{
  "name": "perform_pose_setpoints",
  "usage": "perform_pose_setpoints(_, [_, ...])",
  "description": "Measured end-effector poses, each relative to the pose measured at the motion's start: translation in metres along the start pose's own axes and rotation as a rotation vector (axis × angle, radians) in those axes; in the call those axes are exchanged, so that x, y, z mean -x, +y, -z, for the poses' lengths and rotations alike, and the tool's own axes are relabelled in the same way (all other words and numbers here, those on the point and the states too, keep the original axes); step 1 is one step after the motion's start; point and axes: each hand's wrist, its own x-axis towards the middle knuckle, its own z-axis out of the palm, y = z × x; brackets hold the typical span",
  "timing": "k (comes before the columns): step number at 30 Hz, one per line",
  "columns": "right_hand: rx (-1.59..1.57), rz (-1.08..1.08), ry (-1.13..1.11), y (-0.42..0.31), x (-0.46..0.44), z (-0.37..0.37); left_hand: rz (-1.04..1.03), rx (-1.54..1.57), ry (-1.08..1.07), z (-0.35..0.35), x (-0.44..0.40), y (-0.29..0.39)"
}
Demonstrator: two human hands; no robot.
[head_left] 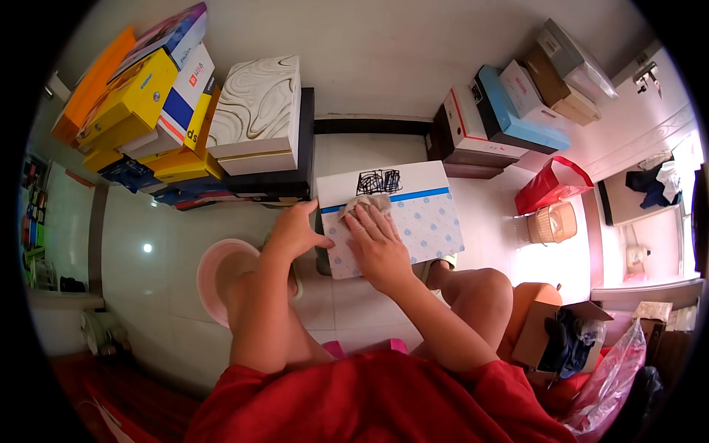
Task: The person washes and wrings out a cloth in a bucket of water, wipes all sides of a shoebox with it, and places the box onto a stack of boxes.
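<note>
In front of me is a white box (432,229) with a pale blue pattern, a blue stripe and a patch of black scribble near its far edge. My right hand (382,247) presses a crumpled beige cloth (365,204) against the box top, just below the scribble. The fingers lie over the cloth and hide part of it. My left hand (294,230) grips the left side of the box, thumb on the near part and fingers at the edge. What supports the box is mostly hidden beneath it.
A pink basin (207,284) stands by my left leg. Stacked boxes (255,103) rise at the back left, more boxes (484,140) at the back right. A red bag (554,184) and a wicker basket (554,223) are to the right; an open carton (535,336) sits near my right knee.
</note>
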Motion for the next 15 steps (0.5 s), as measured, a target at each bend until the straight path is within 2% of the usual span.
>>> perform_pose_setpoints(3, [0.071, -0.137, 0.067, 0.009, 0.014, 0.007, -0.049, -0.024, 0.067, -0.012, -0.001, -0.008])
perform_pose_setpoints(5, [0.075, -0.176, 0.113, 0.012, 0.021, 0.008, -0.185, -0.179, 0.381, -0.021, 0.001, -0.010])
perform_pose_setpoints(6, [0.072, -0.205, 0.140, 0.012, 0.024, 0.009, -0.186, -0.176, 0.376, -0.021, 0.004, -0.006])
perform_pose_setpoints(9, [0.046, -0.220, 0.239, 0.004, 0.028, 0.007, -0.174, -0.139, 0.262, -0.017, 0.010, 0.009])
perform_pose_setpoints(11, [-0.113, -0.193, 0.241, -0.004, 0.031, 0.002, -0.117, -0.160, -0.006, -0.016, 0.014, 0.016])
perform_pose_setpoints(12, [-0.145, -0.117, 0.287, -0.010, 0.032, -0.002, -0.117, -0.160, -0.009, -0.018, 0.016, 0.016])
perform_pose_setpoints(14, [-0.170, -0.064, 0.254, -0.025, 0.041, -0.009, -0.173, -0.115, -0.171, -0.021, 0.017, 0.016])
perform_pose_setpoints(15, [-0.171, -0.045, 0.241, -0.030, 0.046, -0.012, -0.179, -0.117, -0.174, -0.023, 0.016, 0.014])
